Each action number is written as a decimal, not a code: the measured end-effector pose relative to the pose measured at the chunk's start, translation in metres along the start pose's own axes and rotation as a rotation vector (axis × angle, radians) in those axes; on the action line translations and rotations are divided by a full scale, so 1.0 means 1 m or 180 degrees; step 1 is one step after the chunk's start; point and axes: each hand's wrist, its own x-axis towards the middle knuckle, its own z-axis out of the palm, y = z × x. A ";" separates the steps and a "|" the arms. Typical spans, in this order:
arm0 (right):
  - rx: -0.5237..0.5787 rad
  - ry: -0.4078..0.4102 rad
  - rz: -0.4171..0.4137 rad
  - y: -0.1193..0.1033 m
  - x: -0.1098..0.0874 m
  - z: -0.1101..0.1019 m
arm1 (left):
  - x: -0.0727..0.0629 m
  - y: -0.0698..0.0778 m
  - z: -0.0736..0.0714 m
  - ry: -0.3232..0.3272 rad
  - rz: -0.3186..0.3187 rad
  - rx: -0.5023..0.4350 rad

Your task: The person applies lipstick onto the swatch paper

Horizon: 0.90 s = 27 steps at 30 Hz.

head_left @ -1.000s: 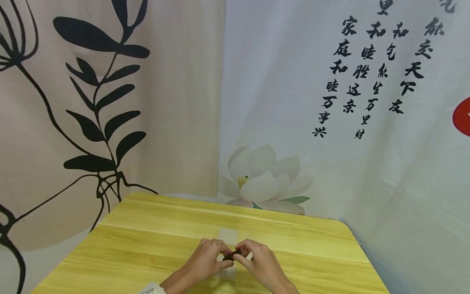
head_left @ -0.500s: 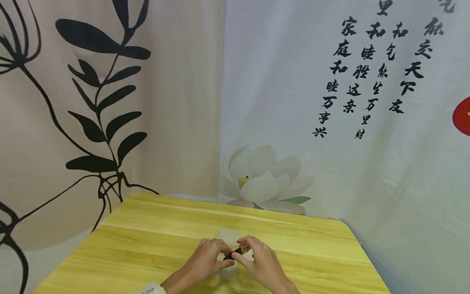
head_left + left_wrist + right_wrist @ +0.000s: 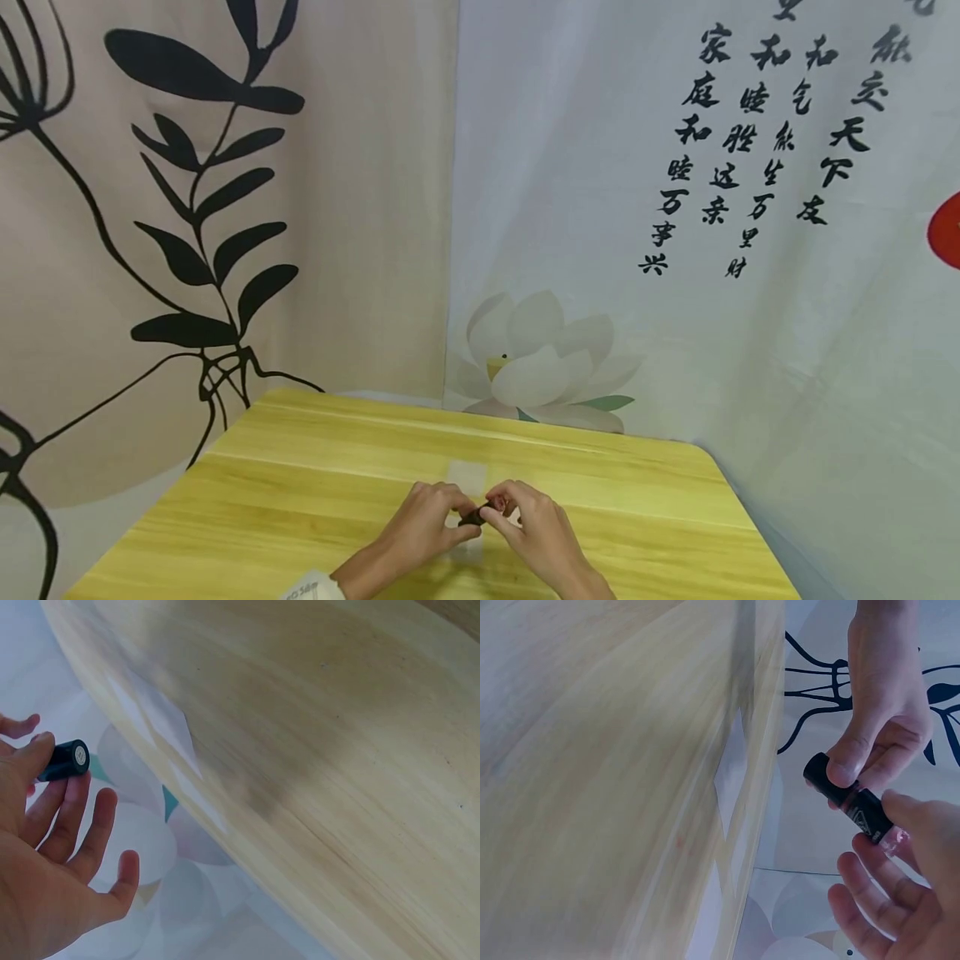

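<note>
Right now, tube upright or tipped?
Tipped. The head view shows the tube running sideways between the two hands, dark end in the left grip, clear end by the right grip.

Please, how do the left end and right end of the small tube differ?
The left end is black; the right end is see-through and pinkish. In the head view, the left end appears lower, the right end higher. Both belong to one tube, held by the left hand and right hand.
</note>
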 end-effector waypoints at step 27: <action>-0.0255 -0.0002 0.0435 -0.004 0.000 -0.001 | 0.002 0.000 0.007 0.0069 0.0074 -0.0012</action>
